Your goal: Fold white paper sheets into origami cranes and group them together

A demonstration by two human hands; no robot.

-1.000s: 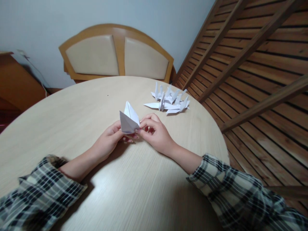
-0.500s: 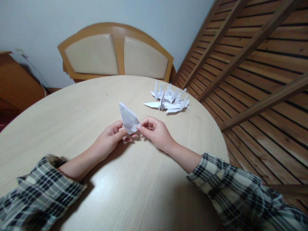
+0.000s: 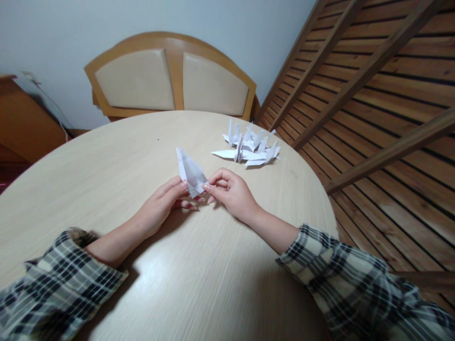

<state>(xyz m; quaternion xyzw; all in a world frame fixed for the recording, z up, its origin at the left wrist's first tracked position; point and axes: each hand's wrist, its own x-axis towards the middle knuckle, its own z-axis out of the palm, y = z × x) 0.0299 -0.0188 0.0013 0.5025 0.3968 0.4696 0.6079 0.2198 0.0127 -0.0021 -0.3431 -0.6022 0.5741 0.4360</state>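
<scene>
A white folded paper (image 3: pixel 192 171), narrowing to a point at its upper left, is held between both hands above the table. My left hand (image 3: pixel 164 203) pinches its lower left side, thumb in front and the other fingers behind and below. At its lower right corner, my right hand (image 3: pixel 232 193) grips the paper between thumb and curled fingers. Creases run across the face turned to me; the back of the paper is hidden. Beyond my right hand, several white paper cranes (image 3: pixel 245 154) stand clustered on the table.
The round, pale wood table (image 3: pixel 117 156) reaches out to a chair (image 3: pixel 177 71) with cream padded panels. A slatted wooden partition (image 3: pixel 377 123) slopes along the right side. A brown cabinet (image 3: pixel 24 123) stands at the far left, near a cord on the wall.
My left thumb has moved up onto the front of the paper. The paper has turned slightly, its tip shifting a little up and right. The cranes stay put.
</scene>
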